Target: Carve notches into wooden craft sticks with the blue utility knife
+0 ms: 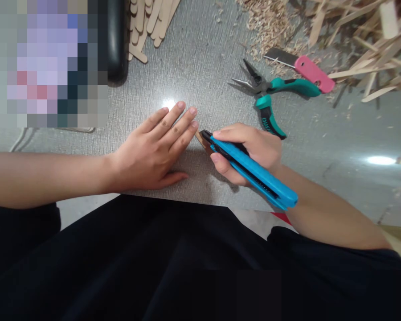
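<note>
My left hand (160,145) lies flat, palm down, on the grey table, with its fingers stretched toward the upper right. From beneath its fingertips the end of a thin wooden stick (199,137) sticks out; the rest is hidden by the hand. In my right hand (257,147) is a blue utility knife (254,171), gripped between thumb and fingers. The knife's tip end meets the stick just right of my left index finger. Its blade edge is hard to make out against the stick.
Green-handled needle-nose pliers (262,87) lie spread beyond my right hand, beside a pink-handled folding saw (312,73). Wood shavings (269,20) and a heap of cut sticks (377,53) cover the upper right. Rounded craft sticks (157,20) lie near a black object (116,42).
</note>
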### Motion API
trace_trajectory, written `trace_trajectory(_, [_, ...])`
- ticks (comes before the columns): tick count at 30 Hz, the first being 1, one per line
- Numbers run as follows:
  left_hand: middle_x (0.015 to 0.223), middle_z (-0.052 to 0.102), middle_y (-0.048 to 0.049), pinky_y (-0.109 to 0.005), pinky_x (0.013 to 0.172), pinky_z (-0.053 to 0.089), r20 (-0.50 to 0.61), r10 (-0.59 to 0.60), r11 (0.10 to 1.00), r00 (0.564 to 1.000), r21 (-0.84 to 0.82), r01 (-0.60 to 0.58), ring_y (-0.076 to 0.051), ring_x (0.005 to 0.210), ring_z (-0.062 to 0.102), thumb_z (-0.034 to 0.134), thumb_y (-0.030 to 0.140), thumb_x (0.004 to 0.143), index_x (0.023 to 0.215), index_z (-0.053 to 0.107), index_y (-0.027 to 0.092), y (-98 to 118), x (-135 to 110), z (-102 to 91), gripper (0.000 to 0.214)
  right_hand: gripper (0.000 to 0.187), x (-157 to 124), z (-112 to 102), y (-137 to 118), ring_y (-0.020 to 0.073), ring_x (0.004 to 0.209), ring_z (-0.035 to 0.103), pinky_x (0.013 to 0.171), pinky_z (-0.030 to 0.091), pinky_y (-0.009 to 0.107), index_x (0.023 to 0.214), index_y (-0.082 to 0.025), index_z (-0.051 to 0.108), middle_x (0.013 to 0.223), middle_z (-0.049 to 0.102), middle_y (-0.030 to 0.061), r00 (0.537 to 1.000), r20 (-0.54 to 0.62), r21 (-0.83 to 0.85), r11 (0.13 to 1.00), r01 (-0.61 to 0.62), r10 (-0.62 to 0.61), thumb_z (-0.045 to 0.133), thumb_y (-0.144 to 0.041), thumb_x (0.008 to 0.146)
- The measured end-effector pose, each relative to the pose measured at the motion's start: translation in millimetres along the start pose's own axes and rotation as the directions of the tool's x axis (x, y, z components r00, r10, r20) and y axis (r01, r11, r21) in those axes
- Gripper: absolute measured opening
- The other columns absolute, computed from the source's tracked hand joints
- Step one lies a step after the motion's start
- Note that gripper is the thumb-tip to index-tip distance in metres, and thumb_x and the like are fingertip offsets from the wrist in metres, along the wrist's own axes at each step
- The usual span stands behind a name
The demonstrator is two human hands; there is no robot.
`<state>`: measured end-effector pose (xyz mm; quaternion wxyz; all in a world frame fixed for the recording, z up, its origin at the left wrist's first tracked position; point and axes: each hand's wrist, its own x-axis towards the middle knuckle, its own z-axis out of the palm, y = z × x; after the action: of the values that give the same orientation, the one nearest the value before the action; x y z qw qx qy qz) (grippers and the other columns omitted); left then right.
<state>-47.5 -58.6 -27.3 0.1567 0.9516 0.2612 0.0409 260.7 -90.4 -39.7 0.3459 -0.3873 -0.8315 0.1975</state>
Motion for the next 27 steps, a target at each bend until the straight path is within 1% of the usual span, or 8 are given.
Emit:
trace_trajectory(4, [0.206, 0.029, -0.0253, -0.065, 0.158, 0.029, 0.035, -0.008, 1.0, 0.999, -0.01, 0.009, -0.052, 0.192, 0.031, 0.067, 0.064, 0.117, 0.197, 0.027, 0.01, -1.3, 2.3, -2.7, 0.105, 0.028, 2.6, -0.9, -0.9, 0.0262, 0.089, 0.09, 0.074, 0.074, 0.039, 0.144, -0.035, 0.07, 0.113, 0.092, 0.0034, 1.0, 0.018, -0.019, 1.0, 0.011, -0.011, 0.07, -0.037, 0.116])
trace_trajectory(7, [0.206, 0.029, -0.025, -0.065, 0.158, 0.029, 0.048, 0.0, 1.0, 0.999, -0.017, 0.001, -0.052, 0.192, 0.031, 0.067, 0.065, 0.117, 0.198, 0.023, 0.01, -2.6, 2.8, -3.4, 0.108, 0.028, 5.4, -1.7, -1.8, 0.0249, 0.089, 0.09, 0.075, 0.075, 0.037, 0.143, -0.033, 0.071, 0.111, 0.092, 0.0036, 0.999, 0.009, -0.009, 0.999, 0.036, -0.036, 0.072, -0.034, 0.115])
trace_trajectory(11, [0.206, 0.03, -0.0257, -0.064, 0.158, 0.029, 0.026, 0.015, 1.0, 1.0, -0.015, -0.015, -0.051, 0.192, 0.032, 0.066, 0.066, 0.117, 0.198, 0.023, 0.008, -2.6, 2.4, -2.3, 0.109, 0.027, 7.7, -2.4, -2.4, 0.0251, 0.089, 0.091, 0.075, 0.075, 0.036, 0.141, -0.031, 0.073, 0.11, 0.092, 0.0044, 0.999, 0.003, -0.008, 0.999, 0.051, -0.051, 0.074, -0.032, 0.114])
trace_trajectory(16, [0.206, 0.029, -0.0257, -0.066, 0.158, 0.029, 0.041, 0.007, 1.0, 0.999, -0.005, -0.006, -0.052, 0.192, 0.031, 0.065, 0.067, 0.117, 0.198, 0.022, 0.009, -1.1, 2.5, -3.3, 0.108, 0.04, 7.4, -2.1, -2.5, 0.0239, 0.092, 0.091, 0.078, 0.075, 0.033, 0.148, -0.031, 0.071, 0.111, 0.091, 0.0034, 0.999, -0.015, 0.024, 0.999, 0.044, -0.044, 0.079, -0.03, 0.109])
trace_trajectory(19, [0.206, 0.028, -0.0267, -0.067, 0.157, 0.029, 0.064, 0.006, 1.0, 0.998, -0.01, -0.005, -0.053, 0.192, 0.031, 0.066, 0.067, 0.117, 0.198, 0.022, 0.009, -1.0, 3.4, -5.1, 0.109, 0.04, 6.6, -1.4, -2.7, 0.0243, 0.093, 0.09, 0.079, 0.075, 0.034, 0.149, -0.032, 0.072, 0.111, 0.09, 0.0041, 0.999, -0.015, 0.029, 0.999, 0.035, -0.035, 0.078, -0.028, 0.11])
trace_trajectory(22, [0.206, 0.028, -0.0253, -0.069, 0.157, 0.029, 0.078, -0.01, 1.0, 0.997, -0.022, 0.012, -0.053, 0.192, 0.031, 0.069, 0.066, 0.116, 0.199, 0.021, 0.013, -1.1, 4.0, -6.3, 0.109, 0.043, 6.1, -0.7, -2.6, 0.0252, 0.093, 0.09, 0.078, 0.075, 0.035, 0.15, -0.033, 0.072, 0.113, 0.091, 0.004, 0.999, -0.023, 0.028, 0.999, 0.045, -0.045, 0.078, -0.026, 0.109])
trace_trajectory(24, [0.206, 0.028, -0.0246, -0.069, 0.157, 0.03, 0.077, -0.01, 1.0, 0.997, -0.028, 0.012, -0.053, 0.192, 0.032, 0.07, 0.066, 0.115, 0.199, 0.023, 0.014, -1.2, 3.9, -6.7, 0.109, 0.04, 5.9, -0.3, -2.4, 0.0242, 0.092, 0.09, 0.078, 0.075, 0.034, 0.148, -0.03, 0.073, 0.113, 0.091, 0.0046, 0.998, -0.036, 0.027, 0.998, 0.06, -0.059, 0.078, -0.026, 0.109])
trace_trajectory(27, [0.206, 0.029, -0.024, -0.069, 0.157, 0.031, 0.061, -0.002, 0.999, 0.998, -0.034, 0.004, -0.053, 0.191, 0.033, 0.069, 0.066, 0.116, 0.198, 0.026, 0.014, -1.5, 3.3, -7.0, 0.107, 0.025, 5.4, 0.6, -2.1, 0.0236, 0.094, 0.09, 0.08, 0.076, 0.033, 0.14, -0.029, 0.076, 0.113, 0.09, 0.006, 0.998, -0.029, 0.022, 0.998, 0.062, -0.061, 0.074, -0.031, 0.115])
